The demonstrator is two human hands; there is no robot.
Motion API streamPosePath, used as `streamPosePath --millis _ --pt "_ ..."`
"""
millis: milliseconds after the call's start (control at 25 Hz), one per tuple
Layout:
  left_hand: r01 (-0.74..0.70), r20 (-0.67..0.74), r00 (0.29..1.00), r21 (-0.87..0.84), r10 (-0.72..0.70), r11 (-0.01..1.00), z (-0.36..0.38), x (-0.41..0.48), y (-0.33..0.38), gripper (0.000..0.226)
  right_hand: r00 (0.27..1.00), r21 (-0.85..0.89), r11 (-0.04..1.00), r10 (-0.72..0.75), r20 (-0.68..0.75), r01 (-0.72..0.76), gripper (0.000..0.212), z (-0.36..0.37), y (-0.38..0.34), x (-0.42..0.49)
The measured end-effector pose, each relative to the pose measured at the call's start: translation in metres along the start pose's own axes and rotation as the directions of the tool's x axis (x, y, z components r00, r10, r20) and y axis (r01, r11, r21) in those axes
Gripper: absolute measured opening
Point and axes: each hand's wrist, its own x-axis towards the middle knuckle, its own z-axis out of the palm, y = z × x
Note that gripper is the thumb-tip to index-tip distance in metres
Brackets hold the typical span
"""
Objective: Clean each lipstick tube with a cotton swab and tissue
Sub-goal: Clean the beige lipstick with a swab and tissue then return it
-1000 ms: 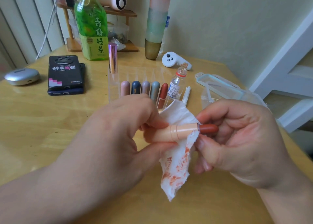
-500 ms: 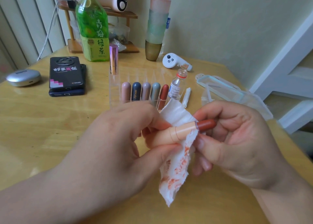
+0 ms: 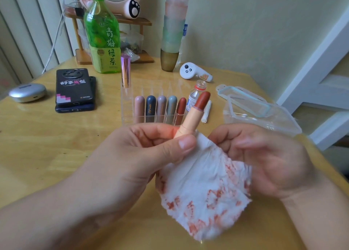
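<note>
Your left hand (image 3: 143,155) pinches the peach lipstick tube (image 3: 190,119) between thumb and fingers, red tip tilted up and right above the worktop (image 3: 56,145). The stained tissue (image 3: 204,189) hangs against your blurred right hand (image 3: 268,161), whose fingers are curled; whether they grip it cannot be told.

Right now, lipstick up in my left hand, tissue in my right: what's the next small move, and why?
Probably bring a white patch of the tissue in the right hand to the collar of the lipstick tube and wipe: a purplish smear ring shows below the bullet, and the left hand pinches the tube steady.
</note>
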Motion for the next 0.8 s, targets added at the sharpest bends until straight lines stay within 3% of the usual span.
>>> streamPosePath --millis 120,240,400,480,520,640,800 --pt "-0.013 -0.068 0.998 0.07 0.017 0.997 -0.007 0.002 -0.005 0.018 0.997 -0.112 0.992 0.056 0.051 -0.05 0.064 0.005 -0.005 -0.003" --pt "-0.046 -0.119 0.991 0.118 0.06 0.992 -0.009 0.004 -0.009 0.027 0.995 -0.388 0.922 -0.019 -0.095 -0.019 0.031 0.013 0.002 -0.001" --pt "-0.179 -0.264 0.928 0.304 0.263 0.936 -0.024 0.013 0.005 0.038 0.941 -0.262 0.965 -0.087 -0.327 -0.002 0.029 0.008 -0.007 -0.002" --pt "-0.166 -0.313 0.888 0.464 0.336 0.87 -0.031 0.018 0.014 0.038 0.885 -0.339 0.94 -0.129 -0.448 -0.035 0.028 0.005 -0.016 -0.004" --pt "-0.131 -0.327 0.878 0.54 0.351 0.831 -0.034 0.019 0.015 0.035 0.851 -0.464 0.882 -0.184 -0.491 -0.077 0.023 0.005 -0.017 -0.005" --pt "0.021 -0.337 0.883 0.723 0.327 0.69 -0.041 0.024 0.006 0.022 0.78 -0.792 0.574 -0.392 -0.487 -0.206 0.013 0.011 -0.017 -0.005" --pt "0.212 -0.378 0.898 0.821 0.227 0.53 -0.052 0.033 -0.011 0.018 0.779 -0.853 0.481 -0.449 -0.438 -0.202 0.013 0.023 -0.007 -0.001"
